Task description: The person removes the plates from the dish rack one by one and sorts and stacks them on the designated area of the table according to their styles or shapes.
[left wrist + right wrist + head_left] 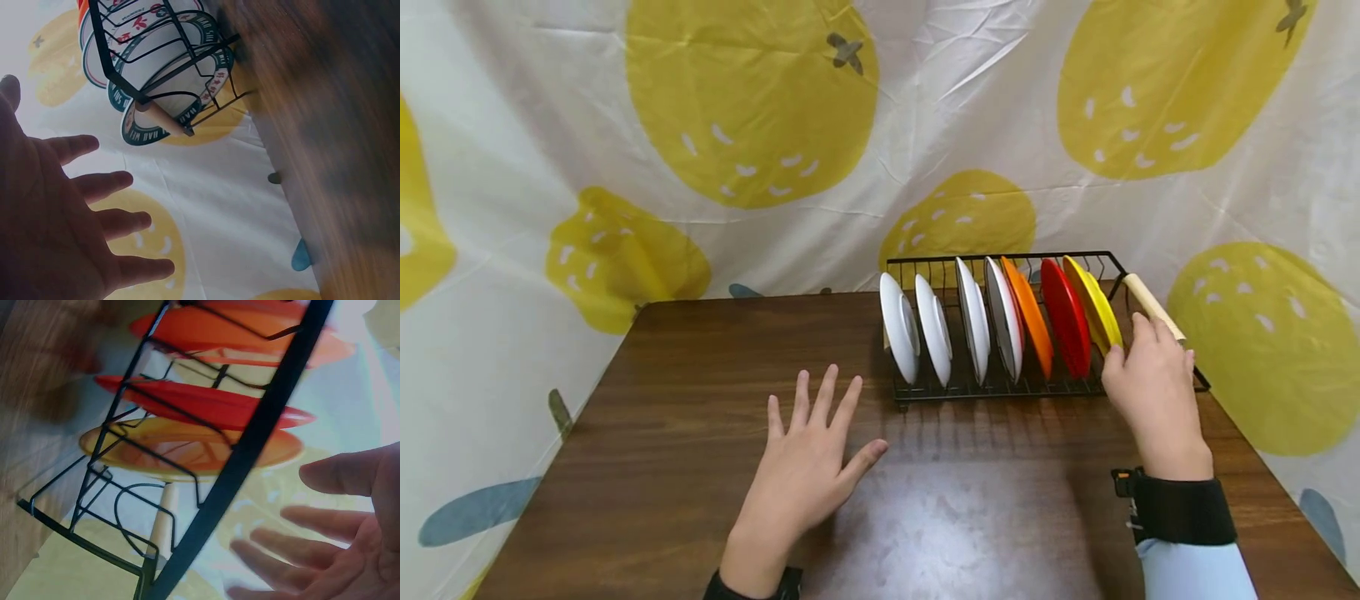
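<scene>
A black wire dish rack (pixel 1045 393) with wooden handles holds a row of upright plates. Several white plates (pixel 898 329) stand at its left, followed by an orange plate (pixel 1032 321), a red plate (pixel 1066 321) and a yellow plate (pixel 1096 304) at the right. My right hand (pixel 1153 396) is at the rack's right end, thumb close by the yellow plate's edge; in the right wrist view its fingers are apart and nothing is between them. With fingers spread and palm down, my left hand (pixel 805 467) is over the table, left of the rack, holding nothing.
The rack stands at the back right of a dark brown wooden table (pixel 715 417). A pale wooden handle (pixel 1152 306) forms part of the rack's right end. Behind the table hangs a white curtain (pixel 775 242) with yellow fruit prints.
</scene>
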Motion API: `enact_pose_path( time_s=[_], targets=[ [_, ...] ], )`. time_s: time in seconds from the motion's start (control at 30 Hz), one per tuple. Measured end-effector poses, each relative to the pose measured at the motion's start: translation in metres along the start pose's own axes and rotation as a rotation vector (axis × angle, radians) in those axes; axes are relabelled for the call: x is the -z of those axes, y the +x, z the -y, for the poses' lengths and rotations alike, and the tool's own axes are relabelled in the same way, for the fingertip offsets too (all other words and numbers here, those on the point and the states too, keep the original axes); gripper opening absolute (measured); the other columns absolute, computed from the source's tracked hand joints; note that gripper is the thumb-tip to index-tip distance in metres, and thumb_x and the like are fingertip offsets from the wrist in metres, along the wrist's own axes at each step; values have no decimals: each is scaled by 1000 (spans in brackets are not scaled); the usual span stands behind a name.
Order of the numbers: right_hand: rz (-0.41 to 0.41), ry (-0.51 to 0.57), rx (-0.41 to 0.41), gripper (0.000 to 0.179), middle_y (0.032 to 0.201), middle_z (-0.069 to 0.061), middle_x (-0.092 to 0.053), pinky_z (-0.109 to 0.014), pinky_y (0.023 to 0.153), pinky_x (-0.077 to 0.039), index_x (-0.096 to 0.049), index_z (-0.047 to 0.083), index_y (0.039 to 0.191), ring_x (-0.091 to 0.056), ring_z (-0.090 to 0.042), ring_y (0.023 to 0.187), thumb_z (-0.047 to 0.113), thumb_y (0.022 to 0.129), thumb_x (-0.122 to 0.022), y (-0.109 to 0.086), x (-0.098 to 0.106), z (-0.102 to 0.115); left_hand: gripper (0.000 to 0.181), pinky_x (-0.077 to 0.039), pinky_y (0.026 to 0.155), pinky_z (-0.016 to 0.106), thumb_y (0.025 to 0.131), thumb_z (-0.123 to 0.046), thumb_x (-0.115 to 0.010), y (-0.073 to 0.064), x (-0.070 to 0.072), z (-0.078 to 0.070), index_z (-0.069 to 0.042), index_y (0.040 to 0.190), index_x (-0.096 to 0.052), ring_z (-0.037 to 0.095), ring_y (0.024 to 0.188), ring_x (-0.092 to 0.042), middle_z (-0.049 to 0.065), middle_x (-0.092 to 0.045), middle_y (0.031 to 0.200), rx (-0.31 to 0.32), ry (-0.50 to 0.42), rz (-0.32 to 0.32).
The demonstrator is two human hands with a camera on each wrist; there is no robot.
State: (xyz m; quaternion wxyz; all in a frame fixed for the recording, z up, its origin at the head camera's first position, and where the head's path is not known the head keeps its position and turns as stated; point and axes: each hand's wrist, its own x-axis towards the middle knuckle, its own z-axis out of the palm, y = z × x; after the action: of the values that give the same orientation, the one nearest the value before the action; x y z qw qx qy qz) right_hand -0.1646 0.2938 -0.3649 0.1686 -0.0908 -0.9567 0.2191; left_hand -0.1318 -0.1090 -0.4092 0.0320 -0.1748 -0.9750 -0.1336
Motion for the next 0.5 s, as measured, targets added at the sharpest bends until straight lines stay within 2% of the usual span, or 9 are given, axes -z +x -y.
enact_pose_path(
  time_s=[0.1, 0.2, 0.27, 0.33, 0.43, 0.5],
  targets=[
    [7, -47, -16, 53, 138, -45, -55, -74, 104, -46, -48, -19, 145, -54, -63, 120, 13, 102, -51, 8, -3, -4, 86, -8, 127, 81, 103, -79, -31, -1, -1, 2, -31, 172, -14, 43, 167, 2, 7, -4, 181, 4, 1, 2],
    [64, -85, -39, 51, 121, -42, -63, -66, 81, -54, -53, -17, 140, -62, -55, 99, 18, 103, -53, 17, -7, -11, 86, -8, 127, 80, 103, -79, -31, -1, -2, 3, -31, 172, -13, 42, 166, 4, 6, -2, 181, 10, -11, 15],
    [91, -109, -44, 48, 108, -37, -66, -57, 67, -55, -57, -16, 133, -64, -47, 86, 21, 103, -54, 23, -9, -15, 86, -9, 127, 80, 103, -79, -31, -2, -2, 4, -32, 172, -13, 42, 166, 5, 6, -1, 181, 14, -23, 23],
    [109, -130, -46, 43, 94, -31, -65, -48, 58, -50, -61, -14, 121, -62, -41, 75, 24, 103, -53, 28, -11, -19, 85, -8, 128, 79, 103, -79, -31, -2, -3, 4, -32, 172, -12, 42, 166, 6, 6, 0, 181, 19, -39, 28],
    [146, -162, -51, 36, 76, -21, -61, -40, 50, -44, -63, -9, 99, -57, -34, 63, 25, 103, -52, 33, -12, -23, 84, -9, 128, 79, 104, -77, -33, -4, -3, 5, -32, 172, -12, 43, 166, 5, 7, -1, 181, 26, -57, 23],
    [186, -176, -63, 35, 69, -17, -57, -38, 48, -42, -61, -6, 91, -55, -32, 59, 25, 103, -51, 35, -13, -25, 84, -10, 128, 79, 104, -77, -34, -6, -3, 6, -32, 172, -12, 44, 166, 5, 7, -2, 181, 31, -64, 25]
  ],
)
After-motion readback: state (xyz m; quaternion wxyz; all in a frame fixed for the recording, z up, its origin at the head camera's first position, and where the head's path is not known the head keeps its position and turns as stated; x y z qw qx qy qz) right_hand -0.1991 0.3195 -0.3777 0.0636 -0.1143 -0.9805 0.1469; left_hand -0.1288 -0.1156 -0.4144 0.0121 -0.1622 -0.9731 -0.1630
